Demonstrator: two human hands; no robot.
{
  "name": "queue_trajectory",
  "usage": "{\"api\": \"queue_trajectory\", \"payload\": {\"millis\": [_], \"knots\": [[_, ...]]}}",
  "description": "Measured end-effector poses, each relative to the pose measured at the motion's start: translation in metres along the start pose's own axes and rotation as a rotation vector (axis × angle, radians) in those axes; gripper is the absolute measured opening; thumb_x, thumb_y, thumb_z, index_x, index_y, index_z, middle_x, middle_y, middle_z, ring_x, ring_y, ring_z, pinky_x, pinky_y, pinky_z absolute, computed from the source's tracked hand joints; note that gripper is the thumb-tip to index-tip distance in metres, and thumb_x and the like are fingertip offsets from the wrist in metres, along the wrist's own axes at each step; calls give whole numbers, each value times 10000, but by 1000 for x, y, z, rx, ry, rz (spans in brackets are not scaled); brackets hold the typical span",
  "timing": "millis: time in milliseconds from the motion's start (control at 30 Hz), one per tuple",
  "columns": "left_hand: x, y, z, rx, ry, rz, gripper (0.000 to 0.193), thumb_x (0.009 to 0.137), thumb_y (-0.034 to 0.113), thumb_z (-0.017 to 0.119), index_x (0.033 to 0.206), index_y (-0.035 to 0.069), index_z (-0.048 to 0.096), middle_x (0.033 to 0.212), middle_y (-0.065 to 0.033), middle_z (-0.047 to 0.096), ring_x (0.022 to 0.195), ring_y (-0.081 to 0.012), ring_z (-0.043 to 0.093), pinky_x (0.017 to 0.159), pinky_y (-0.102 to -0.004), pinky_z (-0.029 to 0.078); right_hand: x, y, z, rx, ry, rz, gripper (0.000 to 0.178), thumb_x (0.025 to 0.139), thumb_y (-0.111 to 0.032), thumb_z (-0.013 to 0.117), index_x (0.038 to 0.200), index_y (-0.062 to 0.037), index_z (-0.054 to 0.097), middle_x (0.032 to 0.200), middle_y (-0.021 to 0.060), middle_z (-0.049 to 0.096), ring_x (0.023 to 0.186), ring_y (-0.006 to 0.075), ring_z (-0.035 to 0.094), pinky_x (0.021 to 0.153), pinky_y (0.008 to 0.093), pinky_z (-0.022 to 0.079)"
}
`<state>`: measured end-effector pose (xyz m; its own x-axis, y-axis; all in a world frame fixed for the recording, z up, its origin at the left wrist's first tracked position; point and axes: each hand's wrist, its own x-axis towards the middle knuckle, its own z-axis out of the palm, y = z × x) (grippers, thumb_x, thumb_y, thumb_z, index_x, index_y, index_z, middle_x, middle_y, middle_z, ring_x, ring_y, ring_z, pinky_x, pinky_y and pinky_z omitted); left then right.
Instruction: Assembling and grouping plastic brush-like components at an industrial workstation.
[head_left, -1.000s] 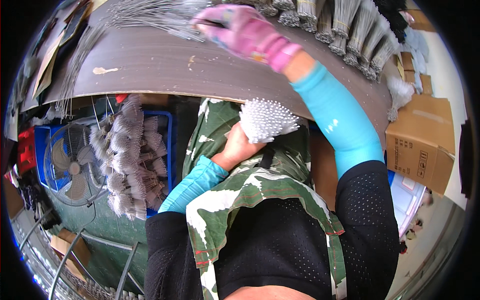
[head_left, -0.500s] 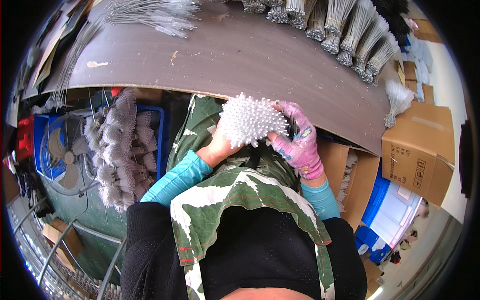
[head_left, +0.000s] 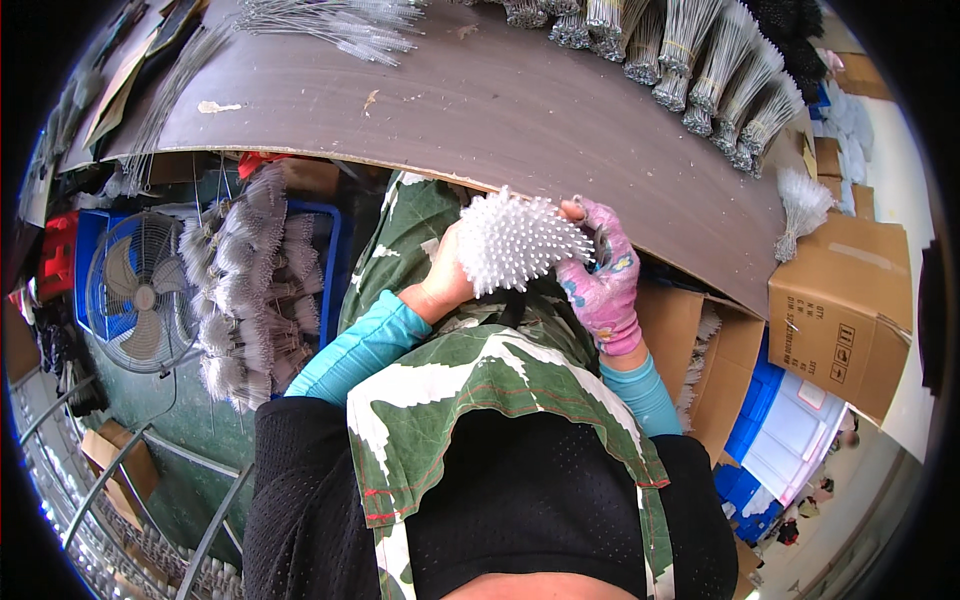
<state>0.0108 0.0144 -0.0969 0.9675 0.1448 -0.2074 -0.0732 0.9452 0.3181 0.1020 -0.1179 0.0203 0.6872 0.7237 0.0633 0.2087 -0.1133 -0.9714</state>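
Head view, one sample. The bundle (head_left: 525,243), a thick cluster of thin rods with white rounded ends toward the camera, was held above the lap at the near edge of the bench (head_left: 520,125). I could not tell whether it touched that edge.

Left hand (head_left: 447,275), bare: wrapped around the bundle's left side and carrying it. The fingers were closed on it as far as I could see, their far side hidden by the rods.

Right hand (head_left: 603,280), in a pink glove with bare fingertips: at the bundle's right side, thumb and fingers partly apart in a loose curve. Something dark lay in that gap. I could not tell what it was, nor whether the fingers had hold of a rod.

On the bench, loose brushes (head_left: 345,28) lay spread at far left; tied bundles (head_left: 690,70) lay in a row at far right.

Step in hand, my judgement: two-handed gathering or evening of the bundle. I judged the next move to call for a steady left grip, with light right fingers at the side so that no rod slipped or bent.
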Motion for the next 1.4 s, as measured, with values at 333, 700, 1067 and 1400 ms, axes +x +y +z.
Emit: {"api": "queue_trajectory", "payload": {"millis": [333, 700, 1067, 1400], "knots": [[0, 7, 1, 1528, -66, 584, 336, 817, 61, 607, 1151, 34, 576, 1123, -104, 615, 1059, -214, 570, 929, -341, 433, -1, 3, -3, 56, 184, 77, 273, 813, 37, 644, 1067, -22, 563, 1017, 17, 603, 869, 77, 556, 783, 219, 457], [-8, 22, 38, 1625, -48, 614, 332, 775, 134, 660, 1099, 80, 612, 1111, -105, 613, 1065, -294, 556, 936, -386, 414, 8, -6, -15, -41, 199, -37, 244, 823, 3, 645, 1054, -16, 567, 939, -1, 607, 820, 64, 550, 712, 212, 463], [0, 15, 21, 1734, -141, 721, 308, 759, 69, 647, 1065, 49, 623, 1074, -114, 631, 1017, -280, 587, 899, -360, 449, -2, -3, -28, 32, 76, -26, 241, 811, 50, 597, 1043, -7, 567, 942, 28, 617, 830, 87, 566, 718, 227, 483], [-2, 14, 19, 1604, -113, 624, 293, 747, 49, 644, 1039, 42, 630, 1035, -112, 645, 1006, -253, 600, 899, -344, 449, -6, -13, -31, 156, 81, 27, 378, 795, 49, 617, 1159, -16, 539, 1063, 46, 584, 834, 97, 571, 684, 220, 503]]}}
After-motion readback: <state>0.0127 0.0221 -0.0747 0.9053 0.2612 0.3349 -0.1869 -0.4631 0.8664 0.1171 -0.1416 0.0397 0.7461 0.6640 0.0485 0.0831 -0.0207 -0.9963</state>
